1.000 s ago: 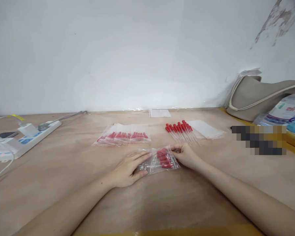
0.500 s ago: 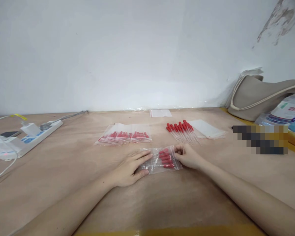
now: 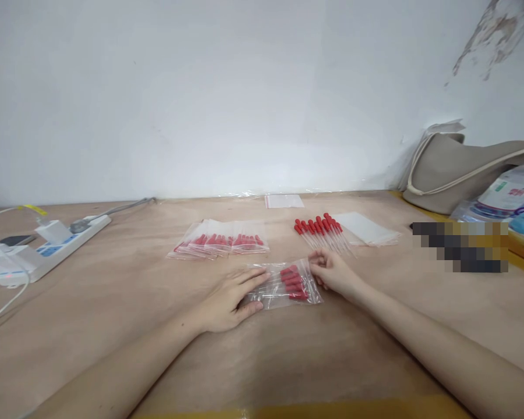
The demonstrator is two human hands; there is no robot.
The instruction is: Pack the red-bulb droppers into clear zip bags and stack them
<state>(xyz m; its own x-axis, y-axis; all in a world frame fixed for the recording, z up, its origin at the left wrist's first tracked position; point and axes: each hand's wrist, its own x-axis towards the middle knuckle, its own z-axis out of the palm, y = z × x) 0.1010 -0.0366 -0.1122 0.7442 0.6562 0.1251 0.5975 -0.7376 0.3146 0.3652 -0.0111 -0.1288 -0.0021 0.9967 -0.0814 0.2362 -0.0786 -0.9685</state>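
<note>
A clear zip bag [image 3: 283,285] with several red-capped droppers inside lies flat on the wooden table [image 3: 113,302]. My left hand [image 3: 229,299] lies flat on the bag's left end, fingers stretched out and pressing it down. My right hand [image 3: 332,272] is at the bag's right, open end, its fingers pinched together on the bag's edge. Just beyond it lie several loose red-capped droppers [image 3: 321,231]. A row of filled bags [image 3: 220,240] sits behind my left hand.
A stack of empty bags [image 3: 367,228] lies right of the loose droppers, and one more bag [image 3: 283,201] by the wall. A white power strip [image 3: 48,249] with chargers sits at far left. A grey tote bag [image 3: 458,169] and packages stand at the right.
My right hand has slid slightly along the bag's right edge, its fingers curling tighter. The left hand and the bag have stayed in place.
</note>
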